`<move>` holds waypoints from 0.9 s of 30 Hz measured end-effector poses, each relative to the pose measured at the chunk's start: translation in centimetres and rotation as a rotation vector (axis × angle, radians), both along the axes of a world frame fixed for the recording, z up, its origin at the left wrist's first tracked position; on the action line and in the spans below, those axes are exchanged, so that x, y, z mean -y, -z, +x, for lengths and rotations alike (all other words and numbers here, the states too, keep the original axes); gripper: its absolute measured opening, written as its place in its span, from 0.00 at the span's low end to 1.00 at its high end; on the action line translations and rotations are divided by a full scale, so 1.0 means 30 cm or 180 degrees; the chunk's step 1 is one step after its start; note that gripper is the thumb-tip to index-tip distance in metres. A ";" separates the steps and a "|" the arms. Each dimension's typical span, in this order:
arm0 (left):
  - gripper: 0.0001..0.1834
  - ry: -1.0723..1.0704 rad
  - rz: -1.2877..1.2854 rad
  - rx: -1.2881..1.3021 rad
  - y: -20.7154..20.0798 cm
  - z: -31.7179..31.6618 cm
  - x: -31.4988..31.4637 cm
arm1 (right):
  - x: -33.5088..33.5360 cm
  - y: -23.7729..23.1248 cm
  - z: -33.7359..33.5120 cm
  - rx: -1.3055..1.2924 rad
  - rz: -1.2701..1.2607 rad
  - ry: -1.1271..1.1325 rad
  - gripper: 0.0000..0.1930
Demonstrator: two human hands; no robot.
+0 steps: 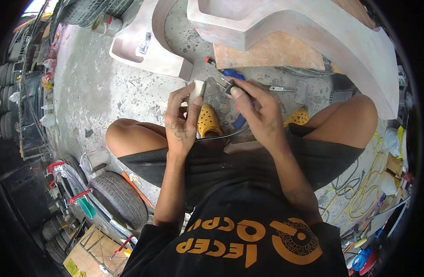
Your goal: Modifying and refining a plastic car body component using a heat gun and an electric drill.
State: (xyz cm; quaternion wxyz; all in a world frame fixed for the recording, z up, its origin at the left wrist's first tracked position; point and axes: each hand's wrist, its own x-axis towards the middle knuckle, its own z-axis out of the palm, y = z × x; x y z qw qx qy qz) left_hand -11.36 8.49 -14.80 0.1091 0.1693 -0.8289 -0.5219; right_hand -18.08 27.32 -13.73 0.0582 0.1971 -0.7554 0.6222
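In front of me my left hand (180, 120) grips a small off-white block (196, 91), with fingers on one side and thumb on the other. My right hand (262, 108) pinches a small black piece (229, 86) with a thin metal end that points toward the block. A gap separates the two held things. Just beyond my right fingers is a blue-handled tool (233, 74) with a red tip. Another blue handle (239, 121) shows below my right hand, partly hidden. Yellow clogs (208, 121) are on my feet.
A pale curved fender-like panel (175, 67) lies ahead, and a larger one (360, 55) arches to the right over a wooden board (267, 51). A thin metal strip (282, 89) rests on the floor. Tyres (119, 198), a can (95, 159) and yellow cables (366, 187) lie around me.
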 end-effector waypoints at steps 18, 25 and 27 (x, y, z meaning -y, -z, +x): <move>0.16 -0.0066 0.0136 -0.0038 0.087 -0.016 0.014 | -0.096 0.128 -0.055 0.3658 -0.2700 -0.1869 0.17; 0.15 0.0188 -0.0140 -0.0056 0.091 -0.150 -0.004 | -0.018 0.310 -0.157 0.2810 -0.1154 -0.0476 0.11; 0.15 0.0323 -0.0421 -0.0224 0.130 -0.204 0.001 | -0.003 0.350 -0.175 0.2842 -0.1038 -0.0414 0.11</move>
